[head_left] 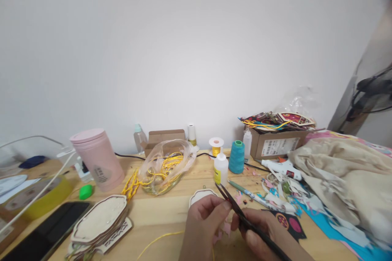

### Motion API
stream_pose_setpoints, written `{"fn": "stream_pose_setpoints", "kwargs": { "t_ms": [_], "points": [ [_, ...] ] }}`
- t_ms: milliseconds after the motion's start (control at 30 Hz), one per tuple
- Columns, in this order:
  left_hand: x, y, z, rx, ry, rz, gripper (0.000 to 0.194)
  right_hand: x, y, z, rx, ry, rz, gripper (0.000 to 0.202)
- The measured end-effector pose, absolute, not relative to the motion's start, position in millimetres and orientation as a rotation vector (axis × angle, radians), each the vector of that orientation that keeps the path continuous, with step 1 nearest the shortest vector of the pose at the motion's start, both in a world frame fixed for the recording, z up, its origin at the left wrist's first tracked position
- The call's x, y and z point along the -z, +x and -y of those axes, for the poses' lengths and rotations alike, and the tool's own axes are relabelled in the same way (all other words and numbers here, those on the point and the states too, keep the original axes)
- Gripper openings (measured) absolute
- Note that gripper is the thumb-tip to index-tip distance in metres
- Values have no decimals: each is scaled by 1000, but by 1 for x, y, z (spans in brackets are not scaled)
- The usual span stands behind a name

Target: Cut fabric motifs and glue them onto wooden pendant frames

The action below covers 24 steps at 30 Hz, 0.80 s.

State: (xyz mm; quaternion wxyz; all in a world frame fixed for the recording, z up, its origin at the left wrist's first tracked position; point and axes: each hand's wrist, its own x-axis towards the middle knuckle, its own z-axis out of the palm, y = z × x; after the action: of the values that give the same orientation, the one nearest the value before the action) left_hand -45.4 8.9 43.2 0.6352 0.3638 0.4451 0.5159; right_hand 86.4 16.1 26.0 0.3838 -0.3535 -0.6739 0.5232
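My right hand point(260, 228) is wrapped round a pair of long black tweezers point(245, 218), with the two tips apart and pointing up and left. Close beside it, my left hand point(205, 222) has its thumb and fingers pinched together at the tweezers' prongs. What that pinch holds is hidden. A yellow cord point(162, 236) runs across the table and passes behind my left hand. Just beyond the left fingers shows the edge of a pale scalloped plaque point(201, 193). Further left lies a stack of similar plaques point(99, 218).
A glue bottle point(221, 170) and a teal thread cone point(237, 158) stand behind my hands. Scraps, a pen point(248, 193) and a glue gun point(283, 169) lie right. Leftward are a plastic bag point(167, 163) of yellow cords, a pink tumbler point(98, 161) and a phone point(50, 232).
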Motion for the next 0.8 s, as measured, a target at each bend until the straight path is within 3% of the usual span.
{"fn": "stream_pose_setpoints", "kwargs": {
  "t_ms": [367, 800],
  "points": [
    [-48, -46, -7, -1149, 868, -1036, 19, -46, 91, -14, -1492, -780, 1666, 40],
    [-51, -46, -6, -1159, 872, -996, 18, -50, 91, -11, -1447, -849, 1699, 46]
  ]
}}
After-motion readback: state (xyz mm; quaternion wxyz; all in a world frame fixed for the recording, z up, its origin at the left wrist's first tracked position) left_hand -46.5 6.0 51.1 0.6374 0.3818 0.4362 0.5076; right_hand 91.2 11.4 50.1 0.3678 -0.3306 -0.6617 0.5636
